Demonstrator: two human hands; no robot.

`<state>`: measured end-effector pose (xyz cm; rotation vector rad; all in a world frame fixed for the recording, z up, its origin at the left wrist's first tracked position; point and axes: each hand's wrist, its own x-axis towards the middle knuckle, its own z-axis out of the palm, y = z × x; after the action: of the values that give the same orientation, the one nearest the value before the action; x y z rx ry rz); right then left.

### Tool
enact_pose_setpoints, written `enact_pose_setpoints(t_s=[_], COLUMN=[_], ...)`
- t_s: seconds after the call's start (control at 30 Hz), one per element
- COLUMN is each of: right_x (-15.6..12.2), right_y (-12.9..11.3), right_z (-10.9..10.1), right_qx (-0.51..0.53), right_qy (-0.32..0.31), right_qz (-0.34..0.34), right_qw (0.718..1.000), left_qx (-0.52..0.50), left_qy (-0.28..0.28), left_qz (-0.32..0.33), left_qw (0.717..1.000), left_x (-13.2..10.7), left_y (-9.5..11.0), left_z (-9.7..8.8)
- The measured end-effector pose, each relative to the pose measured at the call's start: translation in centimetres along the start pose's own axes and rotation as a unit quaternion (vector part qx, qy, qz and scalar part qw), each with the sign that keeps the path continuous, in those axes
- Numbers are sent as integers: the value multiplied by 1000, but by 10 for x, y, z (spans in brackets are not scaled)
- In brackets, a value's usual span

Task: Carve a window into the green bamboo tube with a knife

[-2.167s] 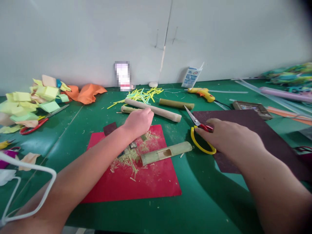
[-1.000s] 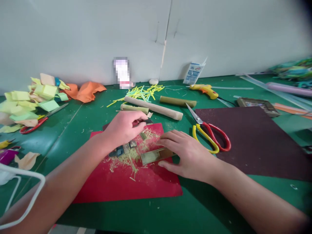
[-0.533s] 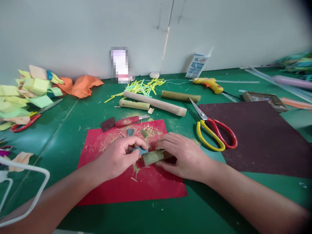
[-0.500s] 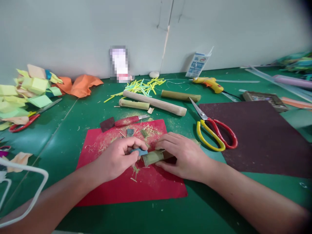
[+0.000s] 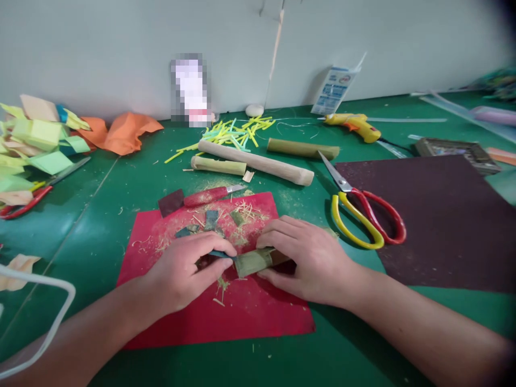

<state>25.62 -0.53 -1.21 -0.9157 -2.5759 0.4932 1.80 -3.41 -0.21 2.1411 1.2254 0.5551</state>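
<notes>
My right hand [image 5: 312, 258] is wrapped over a short green bamboo piece [image 5: 253, 262] lying on a red sheet [image 5: 245, 314]; only the left end of the bamboo shows. My left hand [image 5: 185, 271] pinches a small dark blue-green flat piece [image 5: 220, 254] between thumb and forefinger, its tip right at the bamboo's left end. Straw-like shavings [image 5: 220, 287] and a few more small dark pieces [image 5: 210, 217] lie scattered on the red sheet behind my hands.
A red-handled knife [image 5: 209, 195] lies at the sheet's far edge. Beyond it lie a wooden dowel [image 5: 258, 163] and two bamboo sections [image 5: 302, 149]. Yellow-and-red scissors [image 5: 363, 212], a dark sheet [image 5: 439, 215] and a glue gun [image 5: 355, 123] are at right; folded paper [image 5: 36, 145] at left.
My right hand left the scissors and settled on the bamboo piece. My left hand came back from the dowel, picked up a small dark piece, and brought it to the bamboo's end.
</notes>
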Motion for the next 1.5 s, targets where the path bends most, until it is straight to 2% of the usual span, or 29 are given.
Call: enact_pose_setpoints(t_s=[0.13, 0.33, 0.5, 0.77, 0.9, 1.5], right_x=[0, 0, 0, -1, -1, -2], right_y=[0, 1, 1, 2, 1, 1], right_z=[0, 1, 1, 1, 1, 1], right_qx=[2, 2, 0, -7, -5, -9], right_qy=[7, 3, 8, 8, 2, -3], right_qz=[-2, -2, -2, -2, -4, -7], right_qw=[1000, 1000, 1000, 1000, 1000, 1000], left_qx=[6, -9, 12, 22, 21, 40], left_qy=[33, -9, -4, 11, -1, -19], left_qz=[19, 26, 24, 73, 86, 94], left_qw=[999, 1000, 1000, 997, 996, 995], left_x=[-2, -1, -4, -1, -2, 0], left_y=[6, 7, 5, 5, 4, 2], left_z=[1, 4, 6, 3, 3, 4])
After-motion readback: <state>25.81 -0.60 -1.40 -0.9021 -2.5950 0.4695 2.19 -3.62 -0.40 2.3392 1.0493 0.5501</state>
